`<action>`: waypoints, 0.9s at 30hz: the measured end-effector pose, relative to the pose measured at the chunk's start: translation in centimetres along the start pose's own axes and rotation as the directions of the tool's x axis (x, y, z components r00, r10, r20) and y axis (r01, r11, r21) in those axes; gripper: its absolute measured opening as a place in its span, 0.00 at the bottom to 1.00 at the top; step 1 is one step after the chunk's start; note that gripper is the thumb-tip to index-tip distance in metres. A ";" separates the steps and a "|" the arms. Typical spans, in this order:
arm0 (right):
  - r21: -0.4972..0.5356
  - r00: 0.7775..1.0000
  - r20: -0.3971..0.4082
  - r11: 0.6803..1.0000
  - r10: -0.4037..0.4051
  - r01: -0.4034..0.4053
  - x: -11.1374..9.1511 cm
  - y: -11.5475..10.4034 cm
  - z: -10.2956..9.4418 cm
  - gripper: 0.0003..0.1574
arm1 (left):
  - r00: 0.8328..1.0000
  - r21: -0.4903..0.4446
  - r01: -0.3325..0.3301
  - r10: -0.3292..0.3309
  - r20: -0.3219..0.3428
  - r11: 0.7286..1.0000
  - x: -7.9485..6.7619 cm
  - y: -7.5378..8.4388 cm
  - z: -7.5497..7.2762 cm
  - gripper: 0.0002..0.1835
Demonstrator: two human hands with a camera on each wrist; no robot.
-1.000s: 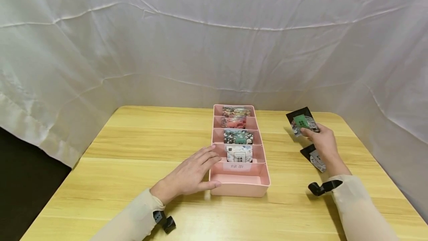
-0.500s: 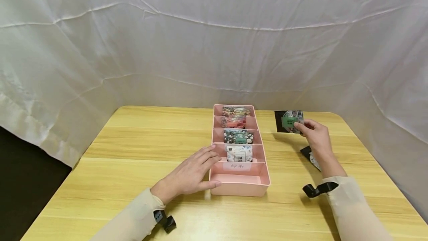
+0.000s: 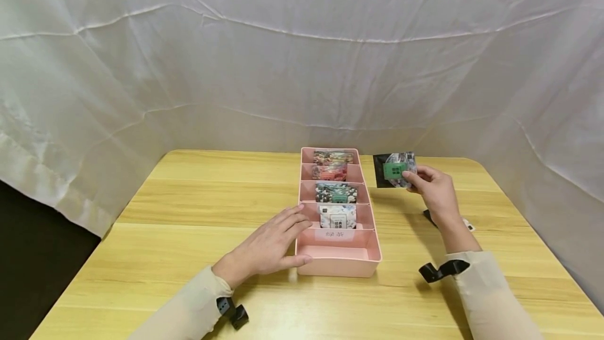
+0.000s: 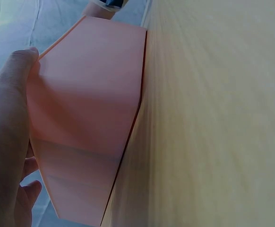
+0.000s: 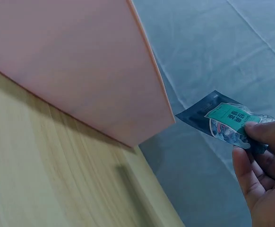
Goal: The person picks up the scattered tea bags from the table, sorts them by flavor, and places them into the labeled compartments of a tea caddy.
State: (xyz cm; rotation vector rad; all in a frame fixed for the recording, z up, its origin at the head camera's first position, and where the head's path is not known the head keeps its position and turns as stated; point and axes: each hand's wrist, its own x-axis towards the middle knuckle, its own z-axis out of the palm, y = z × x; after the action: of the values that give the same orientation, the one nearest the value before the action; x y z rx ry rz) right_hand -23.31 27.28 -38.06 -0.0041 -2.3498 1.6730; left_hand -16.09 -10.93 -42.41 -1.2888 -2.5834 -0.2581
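A black tea sachet with a green label (image 3: 394, 170) is pinched between thumb and fingers of my right hand (image 3: 436, 193), lifted above the table right of the pink box. The right wrist view shows the same sachet (image 5: 229, 120) beyond the box's end. My left hand (image 3: 271, 243) rests with its fingers relaxed on the left rim of the pink divided box (image 3: 340, 267). Sachets stand in its compartments: a white one (image 3: 337, 216), a dark green one (image 3: 336, 193), a red one (image 3: 330, 173) and a multicoloured one (image 3: 332, 158). The nearest compartment holds none.
Partly hidden behind my right wrist, another dark sachet (image 3: 428, 218) lies on the wooden table (image 3: 203, 209). A paper label (image 3: 334, 234) is on the divider of the box's nearest compartment. White cloth (image 3: 302, 67) hangs behind the table.
My right hand has carried the green-labelled sachet leftward toward the box, turning it to lie sideways. The left hand and the box have stayed put.
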 end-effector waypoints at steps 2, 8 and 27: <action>0.015 1.000 0.018 1.000 -0.020 0.019 -0.1 -0.3 0.2 0.29 | 1.000 0.002 -0.003 0.003 -0.004 1.000 0.0 0.0 0.0 0.44; 0.019 0.993 0.074 0.995 -0.097 0.096 -0.8 -1.5 0.8 0.26 | 1.000 -0.004 -0.006 0.006 -0.007 1.000 0.0 0.0 0.0 0.45; -0.143 0.937 0.180 0.934 -0.301 0.327 -3.8 -5.0 2.1 0.25 | 1.000 -0.006 -0.006 0.006 -0.009 1.000 0.0 0.0 0.0 0.43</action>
State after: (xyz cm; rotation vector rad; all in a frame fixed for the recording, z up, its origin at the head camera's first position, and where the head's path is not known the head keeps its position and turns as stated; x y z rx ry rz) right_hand -19.35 23.11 -34.80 0.4639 -2.4397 1.3589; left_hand -16.10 -10.92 -42.40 -1.2948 -2.5728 -0.2692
